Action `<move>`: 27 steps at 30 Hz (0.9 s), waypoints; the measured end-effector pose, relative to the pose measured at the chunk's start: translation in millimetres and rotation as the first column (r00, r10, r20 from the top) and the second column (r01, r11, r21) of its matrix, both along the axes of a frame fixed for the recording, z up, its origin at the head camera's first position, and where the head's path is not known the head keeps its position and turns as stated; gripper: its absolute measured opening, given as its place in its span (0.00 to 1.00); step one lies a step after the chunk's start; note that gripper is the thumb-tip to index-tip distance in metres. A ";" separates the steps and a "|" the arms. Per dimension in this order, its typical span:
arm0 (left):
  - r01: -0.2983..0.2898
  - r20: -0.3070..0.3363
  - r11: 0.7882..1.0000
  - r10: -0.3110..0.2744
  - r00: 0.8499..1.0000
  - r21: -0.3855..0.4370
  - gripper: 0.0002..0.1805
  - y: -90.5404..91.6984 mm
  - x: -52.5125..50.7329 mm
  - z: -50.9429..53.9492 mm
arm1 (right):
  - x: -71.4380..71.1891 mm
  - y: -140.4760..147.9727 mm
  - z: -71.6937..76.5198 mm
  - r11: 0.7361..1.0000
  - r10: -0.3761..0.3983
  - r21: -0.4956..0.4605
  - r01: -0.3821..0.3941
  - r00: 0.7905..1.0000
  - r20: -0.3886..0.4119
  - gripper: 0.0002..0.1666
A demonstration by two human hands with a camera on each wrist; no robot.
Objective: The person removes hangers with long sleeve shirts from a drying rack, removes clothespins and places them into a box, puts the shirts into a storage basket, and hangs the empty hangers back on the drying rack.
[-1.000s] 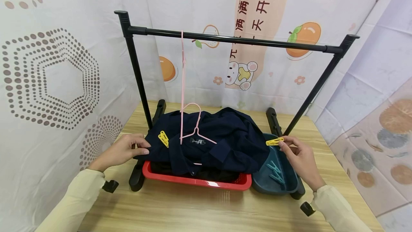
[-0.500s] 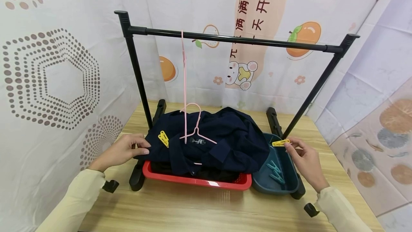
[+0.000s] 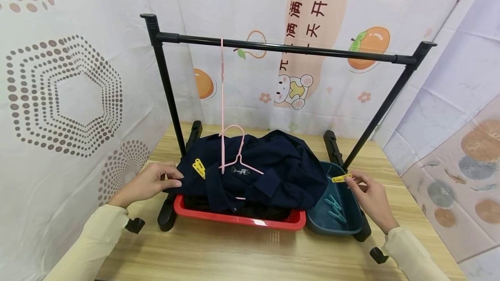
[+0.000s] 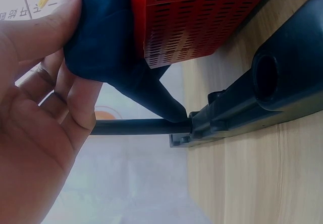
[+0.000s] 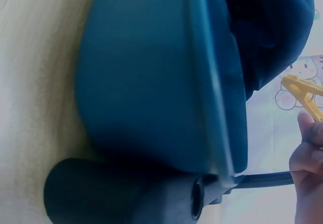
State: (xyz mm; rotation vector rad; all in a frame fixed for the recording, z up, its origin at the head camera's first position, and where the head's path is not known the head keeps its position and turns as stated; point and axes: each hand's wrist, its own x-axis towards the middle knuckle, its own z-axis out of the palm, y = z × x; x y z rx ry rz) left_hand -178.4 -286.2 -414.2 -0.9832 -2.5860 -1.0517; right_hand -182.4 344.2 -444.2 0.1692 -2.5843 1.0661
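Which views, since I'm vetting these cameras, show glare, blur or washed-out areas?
Head: mostly crisp, a bright glint on the front rim of the red basket, the yellow clip in the right hand readable; left wrist: hazy, the curtain behind the left hand washed out; right wrist: softest, the teal tray and the tabletop blurred.

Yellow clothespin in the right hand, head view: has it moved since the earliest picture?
Yes: against the black rack, the yellow clothespin has shifted rightward and slightly down the picture.
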 end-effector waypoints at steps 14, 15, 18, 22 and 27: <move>-0.014 0.017 1.000 0.014 1.000 -0.012 0.09 1.3 1.4 2.0 | -6.3 0.8 -14.9 0.991 0.042 0.125 -0.047 0.998 0.038 0.19; -0.012 0.014 1.000 0.013 1.000 -0.010 0.09 1.1 1.4 1.9 | -6.9 0.8 -16.4 0.989 0.047 0.140 -0.052 0.998 0.040 0.19; -0.010 0.006 1.000 0.010 1.000 -0.010 0.10 0.5 1.1 1.6 | -8.7 0.7 -20.5 0.983 0.059 0.174 -0.064 0.998 0.031 0.18; -0.013 0.004 1.000 0.013 1.000 -0.010 0.10 0.0 0.9 0.9 | -11.5 1.1 -23.3 0.975 0.073 0.210 -0.076 0.997 0.019 0.17; -0.007 0.004 1.000 0.007 1.000 -0.002 0.10 -0.2 1.8 0.2 | -14.2 -0.4 -22.6 0.967 0.096 0.236 -0.101 0.995 0.033 0.17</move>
